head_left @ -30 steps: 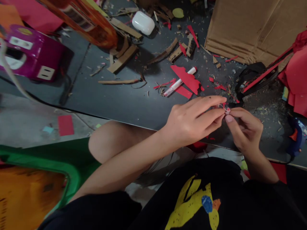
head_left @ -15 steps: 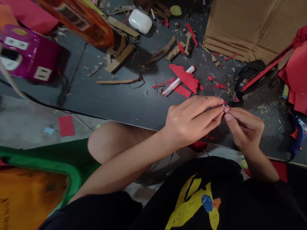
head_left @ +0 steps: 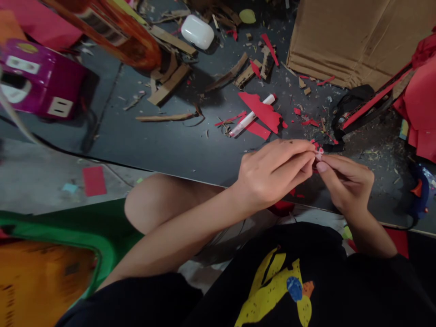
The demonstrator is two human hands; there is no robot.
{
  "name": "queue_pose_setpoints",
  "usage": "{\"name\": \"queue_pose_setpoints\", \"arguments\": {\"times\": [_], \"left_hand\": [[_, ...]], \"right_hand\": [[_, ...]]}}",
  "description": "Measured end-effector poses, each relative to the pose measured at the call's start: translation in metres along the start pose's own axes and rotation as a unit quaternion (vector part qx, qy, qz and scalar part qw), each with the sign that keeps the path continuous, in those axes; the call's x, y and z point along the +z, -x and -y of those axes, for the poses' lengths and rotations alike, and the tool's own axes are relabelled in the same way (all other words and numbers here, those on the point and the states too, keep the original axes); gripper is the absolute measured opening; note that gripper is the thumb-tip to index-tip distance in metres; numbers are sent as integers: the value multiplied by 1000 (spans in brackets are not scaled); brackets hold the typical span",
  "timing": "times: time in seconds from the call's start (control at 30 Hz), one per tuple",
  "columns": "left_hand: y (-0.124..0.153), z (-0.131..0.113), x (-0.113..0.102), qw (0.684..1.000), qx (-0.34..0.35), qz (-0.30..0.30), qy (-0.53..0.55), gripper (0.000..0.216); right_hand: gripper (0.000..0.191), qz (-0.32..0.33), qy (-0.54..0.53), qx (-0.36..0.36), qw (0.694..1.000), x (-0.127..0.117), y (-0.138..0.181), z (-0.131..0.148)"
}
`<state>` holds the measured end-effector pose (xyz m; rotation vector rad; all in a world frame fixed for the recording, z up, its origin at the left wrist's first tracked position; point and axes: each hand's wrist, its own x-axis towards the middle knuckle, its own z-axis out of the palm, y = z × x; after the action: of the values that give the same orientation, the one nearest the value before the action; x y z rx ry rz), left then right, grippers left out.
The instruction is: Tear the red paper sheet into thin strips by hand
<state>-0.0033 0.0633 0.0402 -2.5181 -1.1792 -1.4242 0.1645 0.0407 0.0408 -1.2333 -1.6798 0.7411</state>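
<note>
Over the front of the dark table, my left hand (head_left: 269, 170) and my right hand (head_left: 350, 184) meet fingertip to fingertip. Between them is a small pink-and-white scrap (head_left: 319, 153), which looks like torn paper; its exact kind is too small to make out. The fingers of both hands are closed on it in a pinch. Just beyond the fingertips lie a black strap-like piece (head_left: 334, 147) and red paper bits (head_left: 309, 122). Farther left, a white marker (head_left: 247, 122) lies under a torn red paper piece (head_left: 264, 111).
A cardboard sheet (head_left: 350, 45) lies at the back right. Red paper (head_left: 424, 104) and a blue tool (head_left: 420, 195) are at the right. A white case (head_left: 197, 32), cardboard strips (head_left: 170, 84), an orange bottle (head_left: 126, 41) and a purple device (head_left: 44, 81) lie toward the left.
My fingers have shifted slightly around the pinched scrap, and a little more of it shows between them. The things on the table have stayed in place; the view has moved a touch.
</note>
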Motion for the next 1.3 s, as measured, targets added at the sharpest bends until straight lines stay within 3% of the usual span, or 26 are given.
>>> {"name": "queue_pose_setpoints", "arguments": {"times": [0.27,0.47,0.97,1.17,1.3], "left_hand": [[-4,-4,-2,974,-137,7,183,6],[-5,-6,-1,956,-186,5,225,9],[-8,-1,-4,962,-207,-3,177,10],[-9,6,-4,953,-206,-63,214,25],[-9,7,-7,975,-146,-52,162,7]], "right_hand": [[20,-2,-71,35,997,-2,-2,1],[14,-9,-135,85,987,1,2,-8],[12,-9,-232,148,961,0,2,-10],[23,-27,-245,180,952,1,-4,-8],[24,0,-259,183,949,0,-8,-7]]}}
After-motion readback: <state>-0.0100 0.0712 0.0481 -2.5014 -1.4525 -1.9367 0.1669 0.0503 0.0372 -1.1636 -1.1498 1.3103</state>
